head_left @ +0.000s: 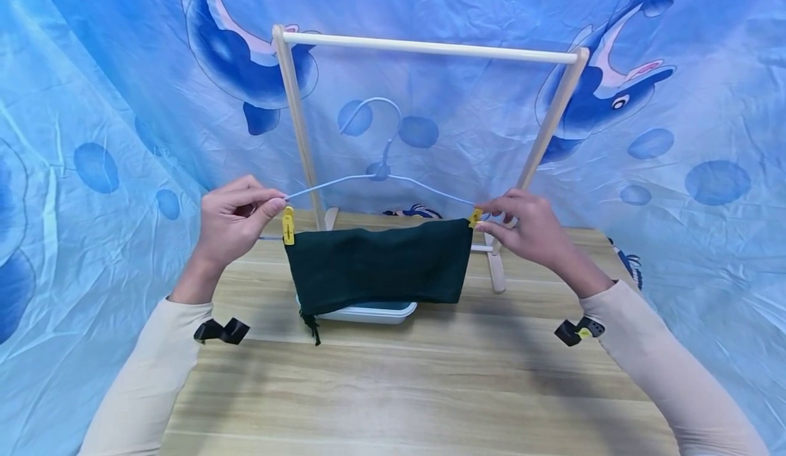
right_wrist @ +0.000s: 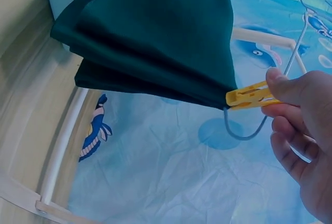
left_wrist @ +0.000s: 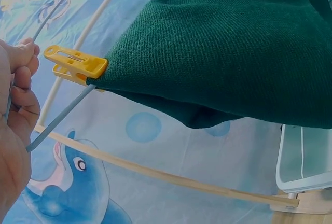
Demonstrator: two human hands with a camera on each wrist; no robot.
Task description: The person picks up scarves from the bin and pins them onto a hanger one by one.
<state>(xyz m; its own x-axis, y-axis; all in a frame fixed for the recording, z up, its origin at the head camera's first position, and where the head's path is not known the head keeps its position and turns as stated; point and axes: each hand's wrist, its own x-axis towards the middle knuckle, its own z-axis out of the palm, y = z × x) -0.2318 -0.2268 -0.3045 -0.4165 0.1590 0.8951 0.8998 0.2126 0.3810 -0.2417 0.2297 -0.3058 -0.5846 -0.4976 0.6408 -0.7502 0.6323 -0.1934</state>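
A thin pale-blue clothes hanger is held up above the table, its hook upward. From it hangs a folded dark green cloth with a small tassel at its lower left corner. One yellow clothespin clips the cloth's left corner, and another yellow clothespin clips the right corner. My left hand pinches the hanger's left arm, close beside the left clothespin but apart from it. The right clothespin's handles are pinched between thumb and fingers of my right hand.
Behind the hanger stands a wooden rack with a white top bar. A white tray lies on the wooden table, partly hidden by the cloth. Blue dolphin-print curtains surround the table.
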